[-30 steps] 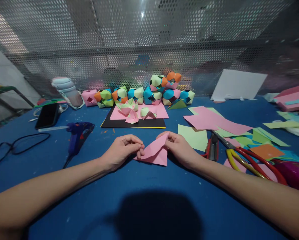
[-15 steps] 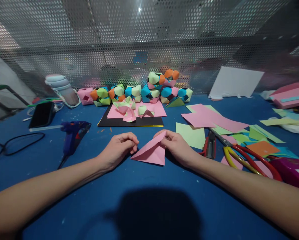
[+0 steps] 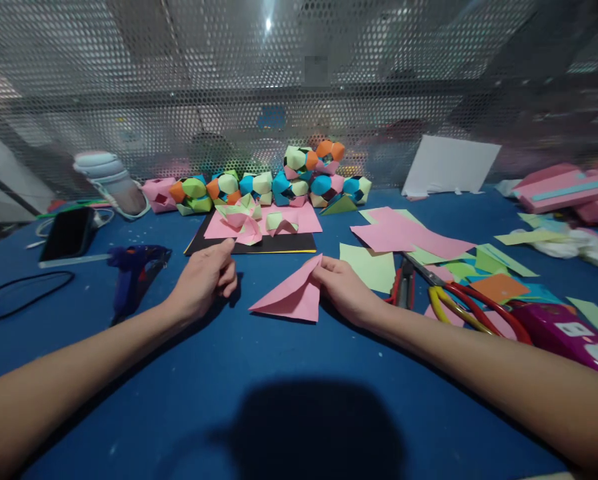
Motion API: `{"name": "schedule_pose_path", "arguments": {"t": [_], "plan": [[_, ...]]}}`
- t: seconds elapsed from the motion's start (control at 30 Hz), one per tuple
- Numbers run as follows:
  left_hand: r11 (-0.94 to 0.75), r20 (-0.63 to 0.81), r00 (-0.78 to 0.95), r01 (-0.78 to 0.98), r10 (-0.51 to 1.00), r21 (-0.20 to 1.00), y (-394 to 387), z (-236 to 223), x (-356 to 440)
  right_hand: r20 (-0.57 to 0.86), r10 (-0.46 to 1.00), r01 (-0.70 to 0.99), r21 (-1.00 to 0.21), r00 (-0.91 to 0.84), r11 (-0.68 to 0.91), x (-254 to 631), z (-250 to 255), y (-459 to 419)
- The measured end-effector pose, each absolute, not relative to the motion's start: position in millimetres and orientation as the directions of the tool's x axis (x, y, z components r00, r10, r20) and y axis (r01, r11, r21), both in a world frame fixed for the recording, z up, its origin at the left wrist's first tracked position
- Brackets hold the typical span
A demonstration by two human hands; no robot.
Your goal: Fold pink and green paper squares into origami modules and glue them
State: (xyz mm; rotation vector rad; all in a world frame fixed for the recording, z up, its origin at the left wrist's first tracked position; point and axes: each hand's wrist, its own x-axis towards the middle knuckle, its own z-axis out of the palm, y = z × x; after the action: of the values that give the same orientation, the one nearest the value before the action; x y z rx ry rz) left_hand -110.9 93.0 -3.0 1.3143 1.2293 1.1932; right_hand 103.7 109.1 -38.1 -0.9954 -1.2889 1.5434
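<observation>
My right hand (image 3: 346, 288) is closed, pinching the top corner of a folded pink paper (image 3: 293, 297) between thumb and fingers. The paper has a slanting fold and a sharp point toward the left, just over the blue table. My left hand (image 3: 206, 279) holds nothing; its upper finger reaches out while the lower ones curl loosely. It hovers left of the paper, apart from it, near the front edge of a black sheet (image 3: 259, 245). On that sheet are a pink sheet (image 3: 306, 217), a pink-and-green folded piece (image 3: 241, 215) and a small curved piece (image 3: 281, 225).
A row of coloured paper balls (image 3: 256, 189) stands along the perforated metal wall. At left are a glue gun (image 3: 129, 270), a phone (image 3: 69, 233) and a bottle (image 3: 111, 183). Scissors (image 3: 471, 307), a red-handled cutter (image 3: 405, 287), paper scraps (image 3: 499, 288) and a purple object (image 3: 559, 333) lie right.
My left hand has moved away from the pink paper, left and farther up toward the black sheet. My right hand keeps its pinch on the paper. The whole view has shifted slightly.
</observation>
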Motion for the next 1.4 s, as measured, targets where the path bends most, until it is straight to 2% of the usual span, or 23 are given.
{"name": "schedule_pose_path", "arguments": {"t": [0.17,0.3,0.47,0.53,0.57,0.63,0.7,0.77,0.83,1.0,1.13,1.23,1.3,1.33,1.4], "plan": [[-0.083,0.076,0.046,0.202,0.996,0.976,88.8,-3.0,-104.3,-0.052,0.948,-0.133,-0.986,-0.313,-0.098,103.6,-37.8,108.4],[-0.094,0.055,0.139,0.293,0.989,0.952,86.8,-6.2,-103.8,-0.042,0.95,-0.121,-0.989,-0.31,-0.083,102.9,-37.9,107.6],[-0.267,0.101,0.392,0.397,0.915,0.878,65.0,0.1,-95.1,-0.017,0.955,-0.111,-0.993,-0.295,-0.052,100.0,-36.9,107.1],[-0.309,0.133,0.378,0.457,0.916,0.834,58.2,-0.6,-89.1,0.006,0.947,-0.1,-0.995,-0.32,-0.027,99.5,-36.2,105.9],[-0.277,0.121,0.338,0.465,0.933,0.841,56.9,-2.3,-86.6,0.017,0.943,-0.088,-0.996,-0.332,-0.013,99.6,-35.9,105.0],[-0.154,0.064,0.233,0.391,0.97,0.907,58.7,-7.4,-83.2,0.028,0.936,-0.059,-0.998,-0.352,0.008,100.0,-35.5,103.1],[0.014,-0.045,0.172,0.174,0.984,0.985,63.8,-12.5,-82.1,0.02,0.931,-0.036,-0.999,-0.363,0.008,100.4,-35.6,101.7],[0.131,-0.123,0.115,-0.061,0.986,0.99,69.0,-16.0,-82.2,0.007,0.932,-0.051,-0.999,-0.363,-0.012,100.5,-35.8,101.5],[0.171,-0.166,0.043,-0.191,0.985,0.967,72.2,-17.8,-82.5,-0.002,0.941,-0.119,-0.992,-0.337,-0.045,100.7,-36.2,102.8],[0.122,-0.129,-0.02,-0.192,0.992,0.974,72.3,-22.4,-84.2,-0.001,0.981,-0.245,-0.968,-0.192,-0.049,103.3,-36.9,109.6],[0.07,-0.071,-0.014,-0.087,0.997,0.994,70.1,-30.2,-87.1,-0.055,0.983,-0.22,-0.971,-0.175,-0.093,105.6,-36.4,113.4],[0.062,-0.061,0.015,-0.085,0.998,0.994,68.6,-34.1,-87.3,-0.063,0.976,-0.144,-0.985,-0.207,-0.094,105.8,-32.4,111.2],[0.085,-0.08,0.044,-0.133,0.996,0.987,67.1,-33.9,-85.1,0.052,0.978,-0.043,-0.998,-0.201,0.044,105.7,-26.5,106.6],[0.109,-0.1,0.064,-0.168,0.993,0.98,66.2,-33.1,-83.4,0.175,0.967,0.025,-0.983,-0.185,0.182,105.8,-22.6,103.5],[0.154,-0.128,0.119,-0.25,0.985,0.956,64.1,-30.5,-79.2,0.493,0.853,0.205,-0.829,-0.173,0.521,106.1,-14.5,96.8]]}}
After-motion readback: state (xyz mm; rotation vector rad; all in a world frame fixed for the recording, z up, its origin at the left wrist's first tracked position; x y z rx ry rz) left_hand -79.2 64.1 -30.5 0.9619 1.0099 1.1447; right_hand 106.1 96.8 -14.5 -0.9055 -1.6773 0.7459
